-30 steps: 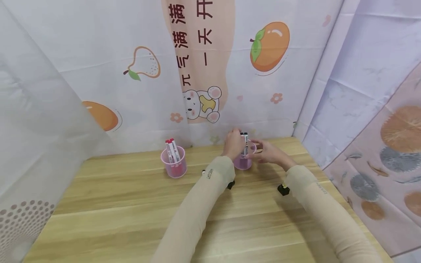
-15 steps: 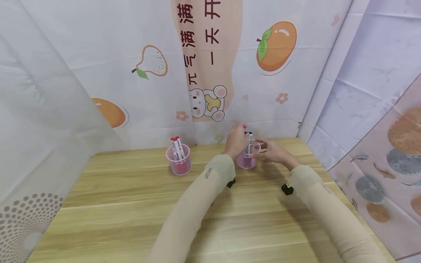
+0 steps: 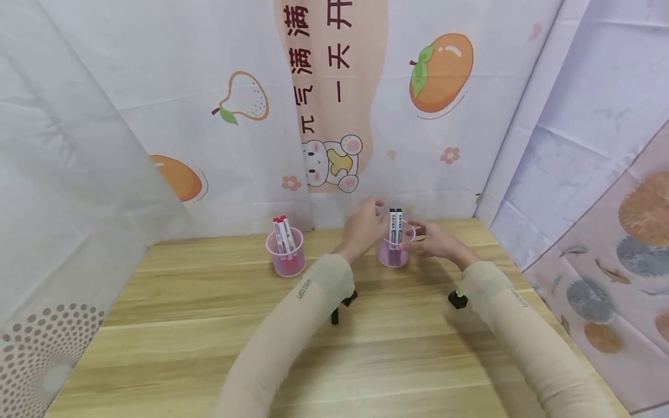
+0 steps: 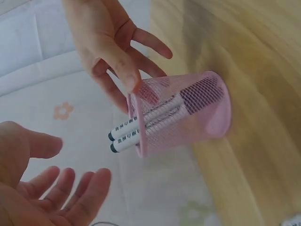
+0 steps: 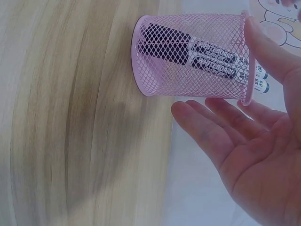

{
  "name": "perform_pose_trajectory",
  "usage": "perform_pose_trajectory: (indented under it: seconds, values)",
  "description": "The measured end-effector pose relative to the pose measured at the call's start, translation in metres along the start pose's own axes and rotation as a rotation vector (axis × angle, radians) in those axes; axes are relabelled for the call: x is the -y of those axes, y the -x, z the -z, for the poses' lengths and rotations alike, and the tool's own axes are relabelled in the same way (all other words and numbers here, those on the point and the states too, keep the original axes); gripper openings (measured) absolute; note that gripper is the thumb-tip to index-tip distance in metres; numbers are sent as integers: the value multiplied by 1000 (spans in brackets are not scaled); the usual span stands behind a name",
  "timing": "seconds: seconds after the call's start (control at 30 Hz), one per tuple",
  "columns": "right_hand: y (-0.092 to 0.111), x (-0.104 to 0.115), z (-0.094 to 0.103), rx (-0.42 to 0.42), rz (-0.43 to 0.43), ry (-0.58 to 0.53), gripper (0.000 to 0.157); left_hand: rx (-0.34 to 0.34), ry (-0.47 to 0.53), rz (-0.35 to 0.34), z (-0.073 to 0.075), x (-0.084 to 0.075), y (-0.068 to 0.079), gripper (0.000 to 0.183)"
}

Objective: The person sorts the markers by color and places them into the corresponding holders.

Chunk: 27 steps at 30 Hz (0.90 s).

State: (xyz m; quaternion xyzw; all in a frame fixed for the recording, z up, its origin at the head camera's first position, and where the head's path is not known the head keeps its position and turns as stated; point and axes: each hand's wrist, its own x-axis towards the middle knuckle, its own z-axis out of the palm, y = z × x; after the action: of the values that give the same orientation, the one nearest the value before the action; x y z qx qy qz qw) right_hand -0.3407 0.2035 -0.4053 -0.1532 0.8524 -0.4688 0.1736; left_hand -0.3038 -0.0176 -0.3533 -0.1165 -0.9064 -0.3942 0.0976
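Note:
A pink mesh pen cup (image 3: 392, 259) stands on the wooden table with two black-capped whiteboard markers (image 3: 395, 225) upright inside, caps above the rim. My right hand (image 3: 438, 242) holds this cup from the right, its thumb on the rim and its fingers at the opposite side, as the right wrist view shows. To the cup's left, my left hand (image 3: 362, 229) is apart from it. The left wrist view shows its fingers (image 4: 96, 193) loosely bent and spread, with nothing between them and the thumb.
A second pink pen cup (image 3: 289, 265) with several red-capped markers (image 3: 284, 234) stands farther left. A black stick-like end (image 3: 335, 316) pokes out beside my left sleeve (image 3: 292, 313). The printed curtain (image 3: 235, 174) hangs behind the table's back edge.
My left hand has let go at the black-capped markers and drawn back left from the cup. My right hand stays at the cup. The head view has shifted slightly.

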Motion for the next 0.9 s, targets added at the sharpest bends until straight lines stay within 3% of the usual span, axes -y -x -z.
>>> perform_pose_trajectory:
  seconds: [0.17,0.37,0.47,0.73,0.9]
  values:
    - [0,2,0,-9,3,7,96,92,-26,57,11,21,21,44]
    - [-1,1,-1,-13,1,23,96,330,-184,182,26,47,42,54]
    - [-1,0,-1,-13,-1,14,97,412,-242,238,31,60,51,54]
    - [-1,1,-1,-7,-1,12,95,441,-226,321,36,90,70,59]
    - [-1,-1,0,-4,0,6,94,458,-176,337,33,103,78,42]
